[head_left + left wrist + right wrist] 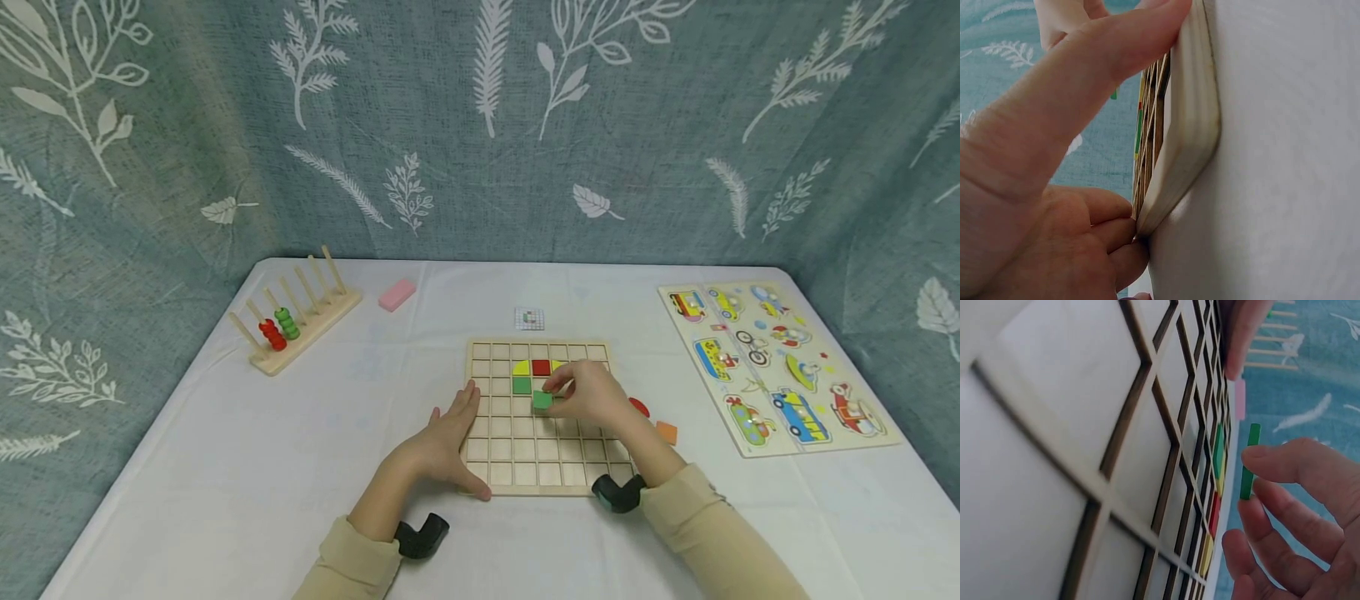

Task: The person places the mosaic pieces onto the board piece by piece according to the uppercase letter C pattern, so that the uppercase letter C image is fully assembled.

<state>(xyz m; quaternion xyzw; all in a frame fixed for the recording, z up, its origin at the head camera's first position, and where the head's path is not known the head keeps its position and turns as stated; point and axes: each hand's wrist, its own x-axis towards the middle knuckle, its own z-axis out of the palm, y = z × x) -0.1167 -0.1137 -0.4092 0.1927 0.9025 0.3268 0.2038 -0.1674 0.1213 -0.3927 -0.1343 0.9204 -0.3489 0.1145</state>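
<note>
Your left hand [448, 440] lies flat with straight fingers along the left edge of the wooden grid board [537, 479], thumb hooked at the near left corner, and it grips nothing; from the left wrist view, the fingers press against the rim, which looks like a way to keep the board from sliding on the white tablecloth [225, 467]. Your right hand [592, 395] hovers over the middle of the board and pinches a green square tile [542, 401] between fingertips and thumb. The right wrist view shows the tile [1249, 460] held clear of the grid cells, not yet seated, its face roughly parallel to the board so it could drop flat into a cell. Just beyond your right fingertips, already in cells, sit another green tile [522, 385], a red tile [541, 367] and a yellow quarter-round piece [521, 367]; a second yellow piece is mostly hidden behind your knuckles. Off the board to the right of that hand lie a red piece [639, 407] and an orange piece [666, 432], near enough to reach. Past the board's far edge is a small pattern card [528, 317], probably the reference. Well to the left of your left hand stand a peg rack with red and green rings [288, 323] and a pink block [396, 294]; far right lies a vehicle puzzle [776, 367].
</note>
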